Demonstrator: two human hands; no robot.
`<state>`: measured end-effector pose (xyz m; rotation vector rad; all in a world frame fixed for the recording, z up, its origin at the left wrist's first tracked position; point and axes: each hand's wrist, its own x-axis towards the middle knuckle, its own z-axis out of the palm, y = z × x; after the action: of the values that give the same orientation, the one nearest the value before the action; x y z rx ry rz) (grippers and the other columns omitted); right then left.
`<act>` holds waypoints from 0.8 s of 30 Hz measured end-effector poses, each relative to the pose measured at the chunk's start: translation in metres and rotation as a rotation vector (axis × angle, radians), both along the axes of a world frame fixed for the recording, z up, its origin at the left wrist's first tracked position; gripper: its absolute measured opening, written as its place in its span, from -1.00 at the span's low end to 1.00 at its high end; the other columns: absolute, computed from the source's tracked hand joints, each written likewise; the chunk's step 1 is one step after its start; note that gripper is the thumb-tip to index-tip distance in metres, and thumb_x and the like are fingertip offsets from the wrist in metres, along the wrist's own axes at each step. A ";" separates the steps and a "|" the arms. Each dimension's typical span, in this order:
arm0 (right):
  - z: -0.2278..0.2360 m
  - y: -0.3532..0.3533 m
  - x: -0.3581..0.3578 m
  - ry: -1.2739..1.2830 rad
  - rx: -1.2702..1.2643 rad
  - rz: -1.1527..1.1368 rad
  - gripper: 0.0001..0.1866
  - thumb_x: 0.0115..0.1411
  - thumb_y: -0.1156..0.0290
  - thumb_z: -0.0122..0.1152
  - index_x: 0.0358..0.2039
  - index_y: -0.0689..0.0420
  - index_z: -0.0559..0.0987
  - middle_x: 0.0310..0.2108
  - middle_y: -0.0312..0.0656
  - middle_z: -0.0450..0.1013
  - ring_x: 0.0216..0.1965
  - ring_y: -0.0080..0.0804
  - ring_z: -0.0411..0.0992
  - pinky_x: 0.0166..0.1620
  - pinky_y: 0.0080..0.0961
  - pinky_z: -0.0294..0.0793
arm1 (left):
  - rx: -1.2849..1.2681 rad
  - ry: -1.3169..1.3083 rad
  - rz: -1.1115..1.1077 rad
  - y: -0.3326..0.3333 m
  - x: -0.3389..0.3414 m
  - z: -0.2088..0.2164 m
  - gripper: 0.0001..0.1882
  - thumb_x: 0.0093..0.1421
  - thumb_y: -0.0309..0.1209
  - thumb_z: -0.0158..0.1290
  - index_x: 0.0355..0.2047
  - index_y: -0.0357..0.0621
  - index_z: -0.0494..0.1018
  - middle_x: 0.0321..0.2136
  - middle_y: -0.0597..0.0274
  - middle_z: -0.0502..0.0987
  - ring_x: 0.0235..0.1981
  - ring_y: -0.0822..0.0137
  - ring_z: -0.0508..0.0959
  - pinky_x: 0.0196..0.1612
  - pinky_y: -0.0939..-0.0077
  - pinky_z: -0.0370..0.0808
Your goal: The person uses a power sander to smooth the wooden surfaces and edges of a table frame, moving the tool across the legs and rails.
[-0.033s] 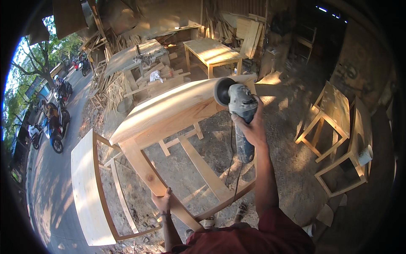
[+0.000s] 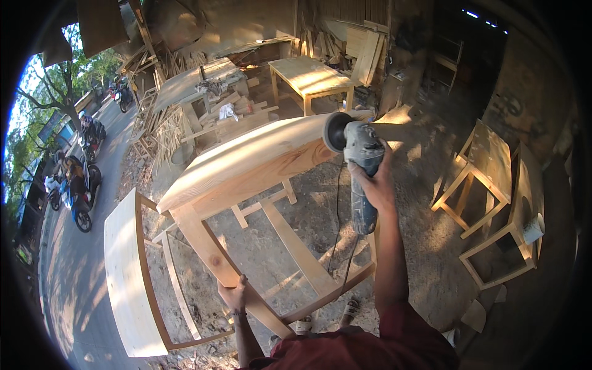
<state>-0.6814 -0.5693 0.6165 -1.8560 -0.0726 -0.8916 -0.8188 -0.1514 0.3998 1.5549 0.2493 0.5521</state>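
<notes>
My right hand (image 2: 377,188) is wrapped round the body of a grey and dark angle grinder (image 2: 364,148). Its round sanding disc (image 2: 336,131) is against the upper edge of a pale wooden table (image 2: 246,145), near the right end of the top. The table is tipped on its side, so its frame and legs face me. My left hand (image 2: 233,293) grips a table leg (image 2: 216,259) partway along its length. From the grinder a dark power cord (image 2: 338,216) hangs down past the lower rail.
Another tipped wooden table (image 2: 126,271) stands close on the left. Small wooden tables (image 2: 487,160) lie at the right, with a white cup-like cylinder (image 2: 533,228) on one. Behind are an upright table (image 2: 311,74) and piled wood offcuts (image 2: 234,111). Motorbikes (image 2: 80,191) are on the road.
The grinder and my right hand have shifted slightly to the right along the table edge. The left hand stays on the leg, moved a little to the left with it.
</notes>
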 end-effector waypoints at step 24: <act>0.033 0.026 0.000 0.140 -0.194 0.336 0.06 0.13 -0.01 0.42 0.37 0.17 -0.06 -0.07 0.36 0.50 -0.20 0.20 0.63 -0.11 -0.03 0.71 | 0.644 -0.037 0.590 -0.026 0.021 0.030 0.01 0.15 0.16 0.26 0.32 -0.41 0.19 0.11 -0.29 0.48 0.08 -0.12 0.54 0.11 0.03 0.48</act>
<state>-0.6817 -0.5433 0.6500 -2.0042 -0.3841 -0.5354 -0.7976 -0.1777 0.4297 2.0946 0.5486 1.2083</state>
